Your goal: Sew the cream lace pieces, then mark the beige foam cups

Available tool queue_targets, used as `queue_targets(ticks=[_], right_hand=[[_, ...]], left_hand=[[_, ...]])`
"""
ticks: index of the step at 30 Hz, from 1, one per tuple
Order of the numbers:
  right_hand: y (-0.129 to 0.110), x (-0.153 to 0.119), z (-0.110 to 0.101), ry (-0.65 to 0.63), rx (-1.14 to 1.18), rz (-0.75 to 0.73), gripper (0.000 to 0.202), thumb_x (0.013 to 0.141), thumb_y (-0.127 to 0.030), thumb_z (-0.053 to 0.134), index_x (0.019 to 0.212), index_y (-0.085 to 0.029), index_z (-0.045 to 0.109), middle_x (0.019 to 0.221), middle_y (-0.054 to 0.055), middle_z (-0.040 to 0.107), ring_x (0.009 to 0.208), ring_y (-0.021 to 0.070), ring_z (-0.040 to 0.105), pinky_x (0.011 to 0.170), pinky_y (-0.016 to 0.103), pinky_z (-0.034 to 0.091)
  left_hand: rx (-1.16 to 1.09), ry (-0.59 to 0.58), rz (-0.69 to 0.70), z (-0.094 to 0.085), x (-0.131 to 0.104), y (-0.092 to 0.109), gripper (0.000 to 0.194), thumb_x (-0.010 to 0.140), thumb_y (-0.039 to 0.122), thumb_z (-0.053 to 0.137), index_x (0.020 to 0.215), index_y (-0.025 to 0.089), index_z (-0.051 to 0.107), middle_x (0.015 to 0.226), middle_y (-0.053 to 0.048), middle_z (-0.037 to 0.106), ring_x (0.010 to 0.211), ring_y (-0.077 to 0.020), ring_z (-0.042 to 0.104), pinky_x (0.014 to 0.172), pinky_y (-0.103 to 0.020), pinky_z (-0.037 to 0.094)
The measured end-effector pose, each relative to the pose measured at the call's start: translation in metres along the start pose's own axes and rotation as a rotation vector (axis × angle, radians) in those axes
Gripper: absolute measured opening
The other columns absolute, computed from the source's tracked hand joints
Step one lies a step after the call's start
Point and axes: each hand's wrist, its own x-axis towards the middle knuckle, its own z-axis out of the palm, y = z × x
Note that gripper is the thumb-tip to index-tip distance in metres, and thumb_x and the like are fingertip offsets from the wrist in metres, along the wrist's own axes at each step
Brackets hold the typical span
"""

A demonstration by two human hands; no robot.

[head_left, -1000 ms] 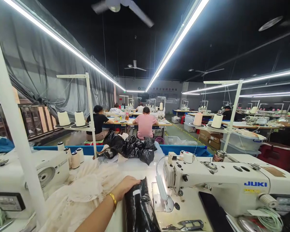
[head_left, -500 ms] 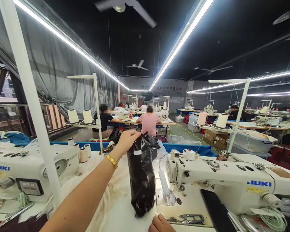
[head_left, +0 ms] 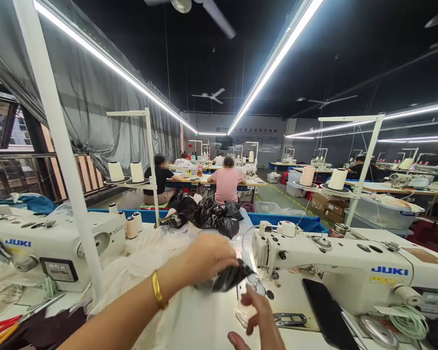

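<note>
A black plastic bag (head_left: 228,278) hangs from my left hand (head_left: 209,257), whose fingers are closed on its top; the arm wears a gold bangle (head_left: 156,290). Just below and to the right of the bag, my right hand (head_left: 261,316) has its fingers apart and holds nothing. Beside that hand, thread snips (head_left: 290,319) lie on the sewing machine bed, with a black phone (head_left: 326,311) farther right. The white Juki sewing machine (head_left: 336,257) stands at my right. Crumpled pale fabric (head_left: 142,267) covers the table on the left.
Several black plastic bags (head_left: 208,213) are heaped at the table's far edge. Another Juki machine (head_left: 58,238) and thread cones (head_left: 132,226) stand left. White thread-stand posts (head_left: 54,136) rise near me. A person in a pink shirt (head_left: 227,186) sits ahead.
My left hand has come down and nearer with the black bag, which was hanging long and upright and now looks folded. My right hand has risen toward it with its fingers spread.
</note>
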Motion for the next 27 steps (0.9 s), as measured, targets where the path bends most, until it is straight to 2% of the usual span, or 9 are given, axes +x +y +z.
queue_targets(ticks=[2,5,7,8,10,13,17,24,27], right_hand=[[-0.008,0.017,-0.018,0.097,0.019,-0.026,0.090,0.091,-0.029,0.072,0.165,-0.023,0.021,0.141,0.021,0.059,0.085,0.0266,0.069,0.074,0.039,0.060],[-0.010,0.038,-0.028,-0.060,-0.038,-0.263,0.053,0.094,-0.030,0.066,0.144,-0.023,0.049,0.113,0.012,0.071,0.087,0.0268,0.069,0.075,0.036,0.056],[-0.008,0.044,-0.024,-0.162,-0.067,-0.375,0.018,0.095,-0.026,0.060,0.113,-0.024,0.062,0.088,0.003,0.070,0.072,0.0216,0.065,0.063,0.030,0.048],[-0.007,0.045,-0.020,-0.180,-0.076,-0.399,0.007,0.095,-0.023,0.058,0.101,-0.025,0.062,0.081,0.001,0.068,0.066,0.0198,0.062,0.058,0.028,0.043],[-0.006,0.045,-0.013,-0.172,-0.083,-0.414,0.004,0.094,-0.023,0.057,0.093,-0.025,0.061,0.079,0.001,0.067,0.064,0.0187,0.059,0.055,0.028,0.037],[-0.016,0.051,-0.007,-0.154,-0.076,-0.468,0.008,0.094,-0.028,0.054,0.092,-0.024,0.061,0.075,0.000,0.064,0.063,0.0184,0.055,0.057,0.029,0.035],[-0.043,0.072,-0.010,0.001,-0.080,-0.616,0.025,0.101,-0.021,0.048,0.078,-0.023,0.056,0.064,-0.002,0.054,0.056,0.0152,0.047,0.056,0.029,0.031],[-0.084,0.093,-0.010,0.122,0.018,-0.731,0.046,0.110,-0.019,0.043,0.065,-0.022,0.054,0.051,-0.006,0.038,0.047,0.0114,0.039,0.051,0.027,0.027],[-0.091,0.091,-0.024,0.101,0.175,-0.622,0.043,0.108,-0.029,0.049,0.067,-0.024,0.061,0.050,-0.005,0.040,0.047,0.0130,0.041,0.051,0.028,0.032]], left_hand=[[0.111,-0.029,0.111,0.023,-0.028,0.018,0.055,0.112,0.045,0.038,0.070,0.020,0.065,0.062,-0.001,0.064,0.056,-0.0159,0.054,0.055,-0.030,0.035],[0.095,0.065,0.111,0.052,-0.073,0.037,0.038,0.111,0.037,0.043,0.083,0.022,0.063,0.071,-0.002,0.067,0.064,-0.0170,0.059,0.061,-0.029,0.044],[0.007,0.258,-0.050,0.071,-0.103,0.042,0.028,0.106,0.049,0.055,0.112,0.024,0.065,0.083,-0.002,0.069,0.071,-0.0174,0.063,0.067,-0.027,0.050],[-0.030,0.357,-0.130,0.081,-0.115,0.044,0.057,0.100,0.069,0.053,0.133,0.023,0.059,0.096,-0.007,0.071,0.082,-0.0214,0.067,0.072,-0.030,0.054],[-0.060,0.413,-0.335,0.100,-0.135,0.044,0.078,0.093,0.081,0.050,0.148,0.026,0.052,0.107,-0.011,0.070,0.092,-0.0266,0.067,0.078,-0.036,0.056],[-0.007,0.396,-0.374,0.121,-0.148,0.037,0.040,0.103,0.055,0.055,0.129,0.027,0.067,0.094,-0.007,0.070,0.085,-0.0244,0.065,0.080,-0.038,0.053],[0.124,0.334,-0.284,0.124,-0.150,0.011,0.028,0.105,0.026,0.050,0.096,0.026,0.076,0.068,-0.001,0.062,0.066,-0.0184,0.059,0.070,-0.033,0.047],[0.274,0.275,-0.510,0.113,-0.157,-0.024,0.031,0.105,0.032,0.053,0.109,0.040,0.082,0.073,-0.002,0.069,0.078,-0.0230,0.068,0.084,-0.042,0.050],[0.294,0.264,-0.601,0.115,-0.154,-0.028,0.030,0.097,0.027,0.060,0.107,0.042,0.083,0.077,-0.003,0.071,0.082,-0.0267,0.069,0.083,-0.045,0.051]])
